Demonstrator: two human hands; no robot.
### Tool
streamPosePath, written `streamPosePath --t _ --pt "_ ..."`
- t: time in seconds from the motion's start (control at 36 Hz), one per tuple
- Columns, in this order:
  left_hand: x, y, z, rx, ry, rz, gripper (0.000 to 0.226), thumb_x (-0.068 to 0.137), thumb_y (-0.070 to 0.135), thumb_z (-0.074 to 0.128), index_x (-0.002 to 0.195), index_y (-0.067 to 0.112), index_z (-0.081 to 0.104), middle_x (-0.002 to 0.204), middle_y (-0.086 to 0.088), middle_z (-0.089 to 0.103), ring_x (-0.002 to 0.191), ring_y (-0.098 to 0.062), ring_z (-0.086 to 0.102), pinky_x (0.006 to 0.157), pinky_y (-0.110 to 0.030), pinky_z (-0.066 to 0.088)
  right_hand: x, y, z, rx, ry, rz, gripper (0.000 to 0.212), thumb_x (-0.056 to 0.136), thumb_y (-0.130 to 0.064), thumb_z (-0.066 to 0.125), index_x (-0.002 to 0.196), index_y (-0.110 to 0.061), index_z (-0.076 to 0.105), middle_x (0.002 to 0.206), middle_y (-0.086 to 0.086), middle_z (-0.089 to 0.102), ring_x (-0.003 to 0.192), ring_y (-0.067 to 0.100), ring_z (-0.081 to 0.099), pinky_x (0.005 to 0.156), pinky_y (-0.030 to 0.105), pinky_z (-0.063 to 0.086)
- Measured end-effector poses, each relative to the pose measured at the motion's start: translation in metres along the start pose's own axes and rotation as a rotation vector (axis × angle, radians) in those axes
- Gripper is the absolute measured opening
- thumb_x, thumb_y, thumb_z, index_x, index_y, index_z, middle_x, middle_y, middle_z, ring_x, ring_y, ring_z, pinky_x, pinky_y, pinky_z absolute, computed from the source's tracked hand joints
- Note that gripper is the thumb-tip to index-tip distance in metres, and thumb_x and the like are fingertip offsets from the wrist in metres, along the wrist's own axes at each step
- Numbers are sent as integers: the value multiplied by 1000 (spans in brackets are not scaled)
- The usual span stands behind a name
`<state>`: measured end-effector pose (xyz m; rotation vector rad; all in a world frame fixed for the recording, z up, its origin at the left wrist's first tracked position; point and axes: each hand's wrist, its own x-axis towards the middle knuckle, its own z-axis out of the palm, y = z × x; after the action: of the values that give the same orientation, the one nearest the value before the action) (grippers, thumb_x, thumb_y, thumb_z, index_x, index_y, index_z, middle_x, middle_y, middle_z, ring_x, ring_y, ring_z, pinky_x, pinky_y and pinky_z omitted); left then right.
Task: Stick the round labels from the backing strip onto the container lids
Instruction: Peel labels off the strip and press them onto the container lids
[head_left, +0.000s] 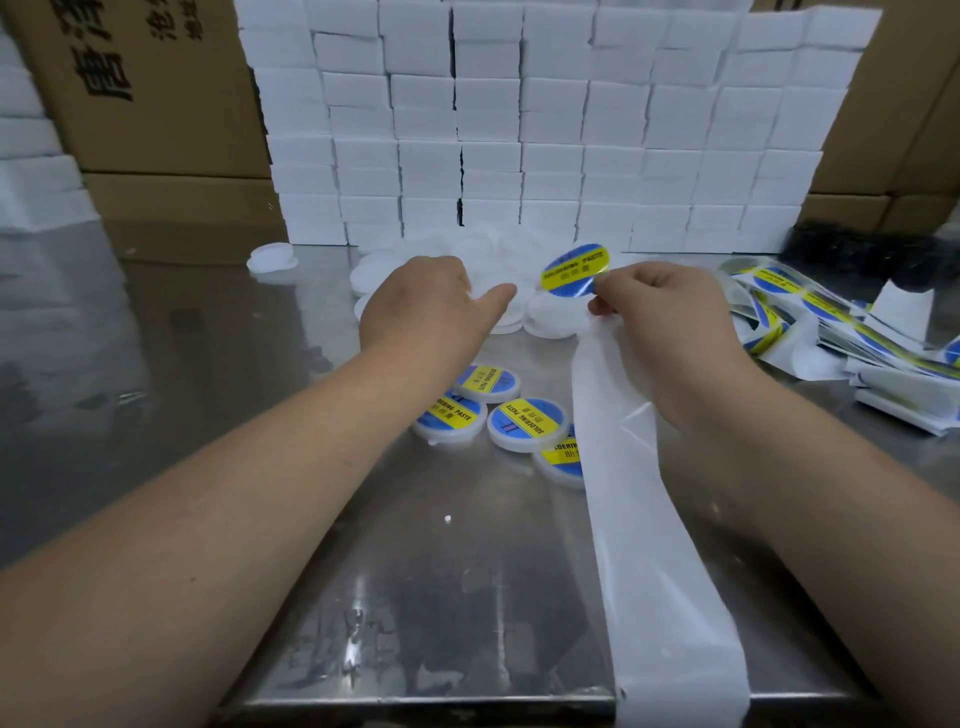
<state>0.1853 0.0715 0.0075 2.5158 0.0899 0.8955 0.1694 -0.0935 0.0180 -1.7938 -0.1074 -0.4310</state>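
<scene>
My right hand (660, 317) pinches a round blue-and-yellow label (575, 270) by its edge and holds it up in the air. The white backing strip (639, 519) hangs from under that hand and runs down over the table's front edge. My left hand (426, 306) reaches into a heap of plain white container lids (550, 314), fingers curled down over them; whether it grips one is hidden. Several lids with labels on them (527, 423) lie between my forearms.
A wall of stacked white boxes (519, 130) stands behind the lids, with brown cartons (156, 104) at the left. Strips of unused labels (831, 322) are piled at the right on the steel table (415, 597). One lone white lid (271, 257) lies at the back left.
</scene>
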Motion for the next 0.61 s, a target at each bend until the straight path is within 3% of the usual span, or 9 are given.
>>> streamPosePath --t 0.11,0.22,0.33,0.44,0.53,0.61 --pt "5 -2 -3 -178 -23 -176 47 88 60 37 86 14 46 81 0 46 80 -25 45 60 -31 29 1 -1 -3 29 14 -20 23 82 -17 57 59 -18 60 45 -17 54 45 4 38 42 14 29" --pt "6 4 -1 -546 -93 -285 26 96 24 31 104 6 48 99 -14 51 92 -35 54 79 -45 51 -3 0 3 14 -85 -80 23 84 -15 58 61 -20 62 58 -11 58 44 -3 41 42 9 31" --pt "3 11 2 -937 -193 -486 18 92 10 30 103 12 44 100 -17 58 64 -26 63 62 -33 55 -7 0 8 -10 -179 -122 24 84 -14 60 62 -23 63 56 -11 58 50 -2 45 46 8 33" --pt "0 10 5 -1035 -252 -426 21 93 5 35 99 22 47 111 -16 60 68 -21 68 54 -25 55 -7 1 8 -14 -229 -129 24 85 -16 60 63 -24 64 60 -7 58 61 7 48 48 11 35" --pt "0 10 4 -1179 -285 -405 36 93 2 35 110 31 48 112 -11 59 70 -19 69 59 -26 56 -7 1 8 -13 -243 -126 25 86 -17 60 63 -26 65 60 -8 58 57 4 48 48 10 35" --pt "-2 12 1 -1289 -314 -437 38 94 0 33 109 28 54 112 -15 61 71 -20 68 60 -28 57 -6 1 7 -8 -248 -120 25 86 -17 60 64 -26 65 59 -10 58 56 2 48 48 10 35"
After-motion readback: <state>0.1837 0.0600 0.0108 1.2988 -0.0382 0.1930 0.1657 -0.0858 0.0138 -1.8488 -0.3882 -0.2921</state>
